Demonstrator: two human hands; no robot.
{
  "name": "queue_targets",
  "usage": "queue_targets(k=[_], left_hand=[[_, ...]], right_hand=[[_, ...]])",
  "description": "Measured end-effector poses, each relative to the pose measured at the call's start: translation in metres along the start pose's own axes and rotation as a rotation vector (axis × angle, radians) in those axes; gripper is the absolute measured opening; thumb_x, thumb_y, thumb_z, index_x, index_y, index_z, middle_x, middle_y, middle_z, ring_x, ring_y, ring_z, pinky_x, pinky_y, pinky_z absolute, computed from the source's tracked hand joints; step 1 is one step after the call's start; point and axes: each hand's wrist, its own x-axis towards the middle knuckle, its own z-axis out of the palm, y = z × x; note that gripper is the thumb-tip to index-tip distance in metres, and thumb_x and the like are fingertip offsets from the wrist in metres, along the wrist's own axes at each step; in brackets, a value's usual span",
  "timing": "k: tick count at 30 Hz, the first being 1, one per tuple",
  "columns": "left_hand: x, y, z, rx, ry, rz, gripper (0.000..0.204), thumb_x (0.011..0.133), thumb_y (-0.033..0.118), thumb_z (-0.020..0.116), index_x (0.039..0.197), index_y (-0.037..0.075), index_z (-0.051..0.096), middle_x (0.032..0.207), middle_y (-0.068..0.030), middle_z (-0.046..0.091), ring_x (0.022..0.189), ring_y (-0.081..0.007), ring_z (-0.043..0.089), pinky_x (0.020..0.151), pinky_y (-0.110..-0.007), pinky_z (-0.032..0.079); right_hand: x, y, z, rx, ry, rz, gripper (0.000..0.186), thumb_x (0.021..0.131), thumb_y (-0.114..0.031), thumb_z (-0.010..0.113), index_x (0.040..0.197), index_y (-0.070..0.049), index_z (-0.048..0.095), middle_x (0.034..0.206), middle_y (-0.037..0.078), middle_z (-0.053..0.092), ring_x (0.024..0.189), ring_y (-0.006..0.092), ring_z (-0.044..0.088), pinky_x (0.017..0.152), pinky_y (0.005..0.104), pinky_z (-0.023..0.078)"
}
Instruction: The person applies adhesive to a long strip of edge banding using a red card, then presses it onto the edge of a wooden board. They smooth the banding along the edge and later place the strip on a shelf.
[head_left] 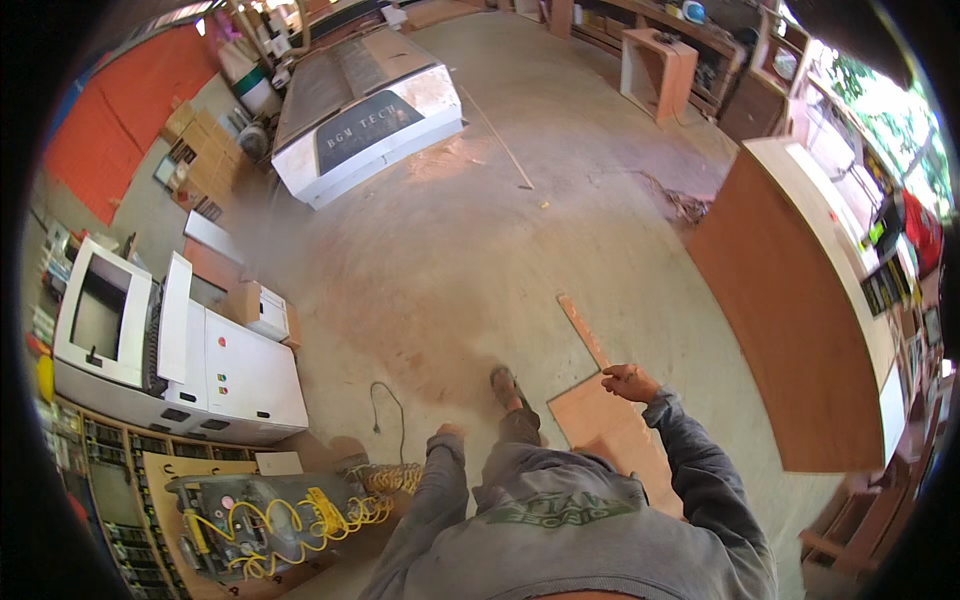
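Note:
My right hand [632,382] is at the right side, its fingers curled over the edge of a light brown wooden panel [590,405]. A narrow wooden strip [580,325] sticks out forward from the panel's corner, close to my fingertips. The panel runs back between my torso and right arm, where its rear part is hidden. My left hand [450,431] hangs low at the end of a grey sleeve; its fingers are mostly hidden, and nothing can be made out in it.
A white machine cabinet [240,370] stands at left, with a compressor [270,515] and coiled yellow hose nearer. A black cable [388,390] lies on the floor. Ahead is a large white-and-grey machine [370,130]. A long brown wooden counter [790,330] runs along the right.

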Motion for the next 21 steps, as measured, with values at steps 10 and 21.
queue_targets(k=[10,21], left_hand=[[0.1,-0.02,-0.131,0.642,-0.357,0.12,0.045,0.099,0.041,0.052,0.133,0.012,0.063,0.136,-0.0134,0.064,0.126,-0.0321,0.061,0.104,-0.045,0.049],[0.421,0.204,-0.448,0.212,0.053,0.124,0.059,0.1,0.051,0.054,0.143,0.01,0.059,0.144,-0.0163,0.061,0.13,-0.0363,0.058,0.111,-0.049,0.044]], right_hand=[[0.229,0.211,0.027,-0.437,-0.219,0.311,0.024,0.098,-0.024,0.063,0.104,-0.004,0.074,0.088,0.011,0.076,0.08,0.0227,0.074,0.067,0.0391,0.06],[0.333,0.11,0.154,-0.35,-0.205,0.432,0.029,0.09,-0.03,0.069,0.1,-0.003,0.076,0.093,0.017,0.077,0.083,0.0321,0.074,0.074,0.0427,0.06]])
